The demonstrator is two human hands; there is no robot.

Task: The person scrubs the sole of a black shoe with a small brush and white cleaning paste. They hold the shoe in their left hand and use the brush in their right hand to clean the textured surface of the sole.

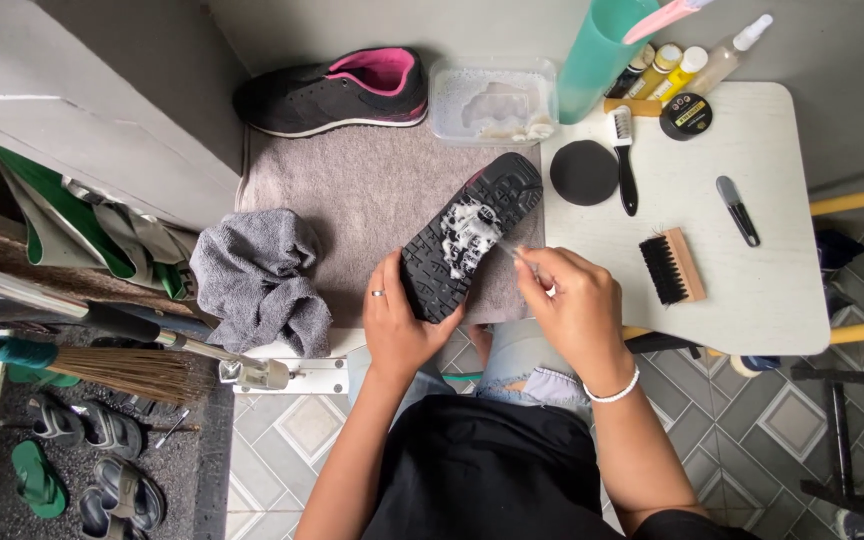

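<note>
Over the grey towel point(372, 190), the left hand point(399, 322) grips an upturned shoe point(469, 238); the right hand point(572, 305) pinches a small brush point(517, 253) against its soapy sole.

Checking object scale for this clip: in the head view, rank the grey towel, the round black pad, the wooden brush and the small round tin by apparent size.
1. grey towel
2. round black pad
3. wooden brush, close to the pad in area, so that order is unsure
4. small round tin

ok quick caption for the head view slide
Left hand steadies an upturned shoe while the right hand scrubs its soapy sole.
</note>
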